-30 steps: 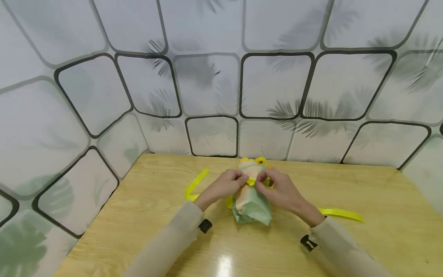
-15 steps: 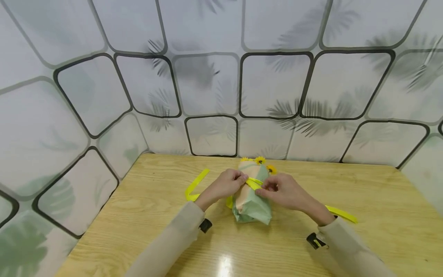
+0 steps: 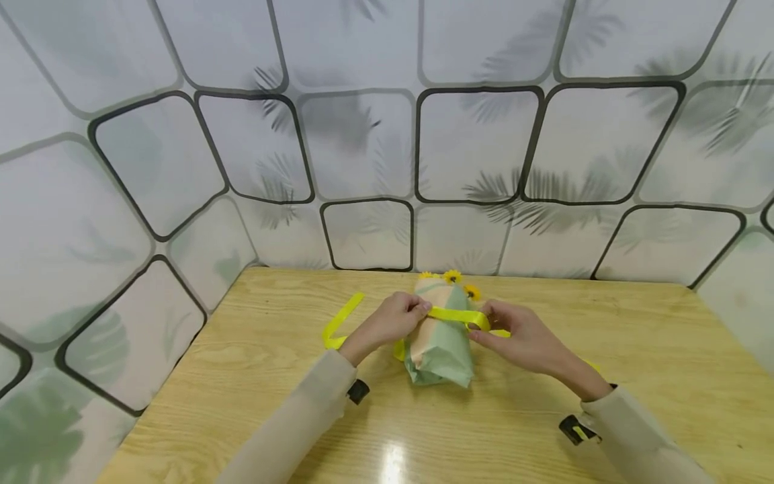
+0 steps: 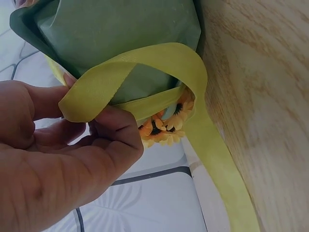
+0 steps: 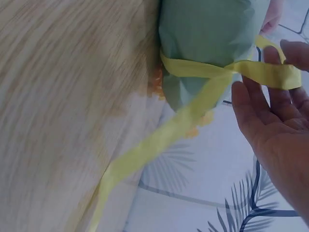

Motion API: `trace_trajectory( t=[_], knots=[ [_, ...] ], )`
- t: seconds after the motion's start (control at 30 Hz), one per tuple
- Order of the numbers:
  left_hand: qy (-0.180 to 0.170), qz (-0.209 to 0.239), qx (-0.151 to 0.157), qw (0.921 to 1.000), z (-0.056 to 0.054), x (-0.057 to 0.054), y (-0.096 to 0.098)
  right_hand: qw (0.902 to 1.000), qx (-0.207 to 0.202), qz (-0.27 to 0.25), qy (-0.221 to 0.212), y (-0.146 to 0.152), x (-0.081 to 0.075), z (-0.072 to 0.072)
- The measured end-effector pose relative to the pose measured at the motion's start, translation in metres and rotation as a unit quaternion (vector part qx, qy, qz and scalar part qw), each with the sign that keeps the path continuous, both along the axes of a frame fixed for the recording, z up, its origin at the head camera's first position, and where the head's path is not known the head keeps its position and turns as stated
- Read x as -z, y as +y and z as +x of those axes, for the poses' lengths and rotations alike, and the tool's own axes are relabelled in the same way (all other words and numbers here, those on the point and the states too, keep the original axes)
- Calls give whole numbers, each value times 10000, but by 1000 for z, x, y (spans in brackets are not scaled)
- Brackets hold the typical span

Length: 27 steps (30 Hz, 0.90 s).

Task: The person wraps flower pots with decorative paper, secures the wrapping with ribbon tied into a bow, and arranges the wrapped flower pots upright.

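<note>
A bouquet (image 3: 446,353) in green and peach wrapping paper lies on the table, its yellow sunflowers (image 3: 452,276) pointing away from me. Around the paper runs a yellow ribbon (image 3: 449,314). My left hand (image 3: 390,321) pinches the ribbon between thumb and fingers at the bouquet's left side; the left wrist view shows a ribbon loop (image 4: 178,55) there. Right of the bouquet, my right hand (image 3: 526,338) holds a stretch of the ribbon, which bends round its fingers (image 5: 277,99). The wrapping hides most of the stems.
One ribbon tail (image 3: 341,319) lies bent on the wooden table (image 3: 254,376) left of the bouquet. Another tail (image 5: 140,157) trails down on the right side, partly hidden by the forearm in the head view. A patterned wall (image 3: 369,235) stands behind the table.
My right hand has moved right, away from the knot area, drawing a stretch of ribbon out across the bouquet. The left hand keeps its pinch in nearly the same place.
</note>
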<state>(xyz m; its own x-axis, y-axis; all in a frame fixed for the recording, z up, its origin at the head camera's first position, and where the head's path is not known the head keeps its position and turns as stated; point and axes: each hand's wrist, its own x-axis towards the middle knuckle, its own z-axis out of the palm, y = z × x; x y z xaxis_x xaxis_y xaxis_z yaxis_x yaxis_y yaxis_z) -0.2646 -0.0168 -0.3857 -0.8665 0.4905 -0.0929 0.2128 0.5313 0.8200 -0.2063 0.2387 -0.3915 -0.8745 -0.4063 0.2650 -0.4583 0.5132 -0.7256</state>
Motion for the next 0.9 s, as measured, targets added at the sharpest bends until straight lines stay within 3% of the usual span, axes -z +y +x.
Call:
trace_trajectory(
  t=[0.1,0.33,0.57,0.8,0.9],
  knots=[
    [-3,15,-35,10000,-1,0,-2,9996,216,-3,179,7,1,1],
    [18,41,-67,10000,1,-3,-7,9897,664,45,1264,24,5,2],
    [143,217,-189,9995,3,-4,-5,9899,1148,-220,805,33,8,5],
    [381,234,-333,9984,6,-3,-6,9922,1204,76,300,41,5,8],
    [388,278,-397,9981,6,-2,-6,9889,1349,501,369,47,3,7]
  ],
)
